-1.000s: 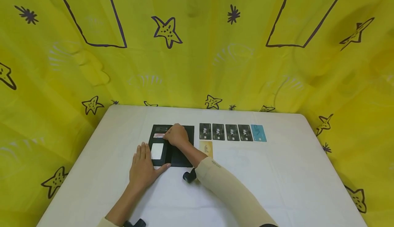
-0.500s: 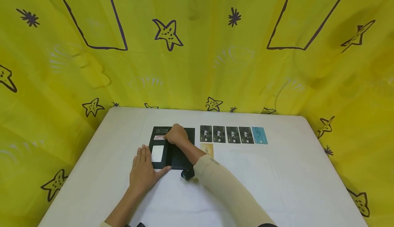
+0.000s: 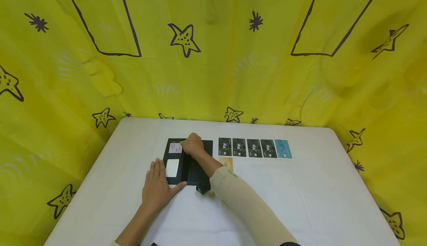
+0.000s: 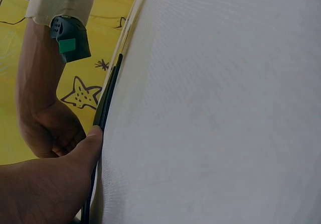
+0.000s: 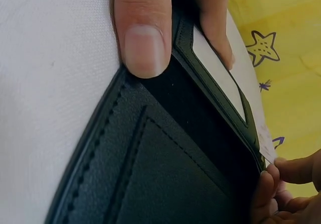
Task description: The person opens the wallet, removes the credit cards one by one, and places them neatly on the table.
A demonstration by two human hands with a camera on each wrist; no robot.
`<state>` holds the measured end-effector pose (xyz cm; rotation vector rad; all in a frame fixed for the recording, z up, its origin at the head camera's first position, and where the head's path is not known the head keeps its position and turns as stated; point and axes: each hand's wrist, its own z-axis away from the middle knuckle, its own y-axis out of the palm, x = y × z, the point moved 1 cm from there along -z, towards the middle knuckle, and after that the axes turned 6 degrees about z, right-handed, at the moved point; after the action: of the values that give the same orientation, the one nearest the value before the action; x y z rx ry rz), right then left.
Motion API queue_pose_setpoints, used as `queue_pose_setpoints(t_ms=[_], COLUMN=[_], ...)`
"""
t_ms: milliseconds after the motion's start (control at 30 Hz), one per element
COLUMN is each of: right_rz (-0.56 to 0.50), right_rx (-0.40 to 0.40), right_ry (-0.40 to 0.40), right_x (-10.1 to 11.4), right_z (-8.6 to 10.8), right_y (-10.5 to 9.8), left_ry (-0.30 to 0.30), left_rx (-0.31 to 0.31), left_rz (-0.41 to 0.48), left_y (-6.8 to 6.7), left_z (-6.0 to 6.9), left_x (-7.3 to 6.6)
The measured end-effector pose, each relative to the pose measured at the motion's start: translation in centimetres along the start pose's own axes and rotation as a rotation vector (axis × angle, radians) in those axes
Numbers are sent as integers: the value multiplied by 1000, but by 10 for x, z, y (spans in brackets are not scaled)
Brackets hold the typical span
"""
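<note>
A black wallet (image 3: 197, 166) lies unfolded on the white table. My left hand (image 3: 156, 185) rests along its left and near edges with straight fingers and a spread thumb; the thumb (image 5: 145, 38) presses the near edge in the right wrist view. At the wallet's upper left, my right hand (image 3: 193, 145) pinches a pale card (image 3: 175, 148) with faint pinkish print. Thumb and index finger meet on the edge of this card (image 5: 267, 149) in the right wrist view. A white insert (image 3: 172, 168) shows in the lower-left pocket.
Several black Vip cards (image 3: 239, 147) and a blue card (image 3: 283, 149) lie in a row right of the wallet. Below them is a gold card (image 3: 227, 163), partly behind the right forearm. A yellow curtain (image 3: 213, 72) hangs behind the table.
More of the pale card shows now, and it has moved away from me toward the wallet's upper edge in my right hand's pinch. My left hand stays on the wallet.
</note>
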<state>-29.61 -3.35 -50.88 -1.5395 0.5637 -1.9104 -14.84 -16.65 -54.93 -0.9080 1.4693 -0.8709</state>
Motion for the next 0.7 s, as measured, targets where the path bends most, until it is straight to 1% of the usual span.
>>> queue_pose_setpoints(t_ms=[133, 267, 367, 533, 700], right_rz=[-49, -67, -92, -173, -193], right_rx=[-39, -75, -84, -79, -87], right_ry=[11, 5, -28, -87, -93], right_x=[-1, 0, 0, -3, -4], right_z=[0, 0, 0, 2, 4], right_y=[0, -1, -2, -3, -4], left_ry=[-2, 1, 3, 5, 6], left_rx=[-3, -9, -11, -8, -9], left_rz=[0, -2, -2, -10, -12], left_y=[0, 1, 1, 3, 3], left_z=[1, 1, 1, 0, 0], left_x=[-1, -2, -1, 1, 1])
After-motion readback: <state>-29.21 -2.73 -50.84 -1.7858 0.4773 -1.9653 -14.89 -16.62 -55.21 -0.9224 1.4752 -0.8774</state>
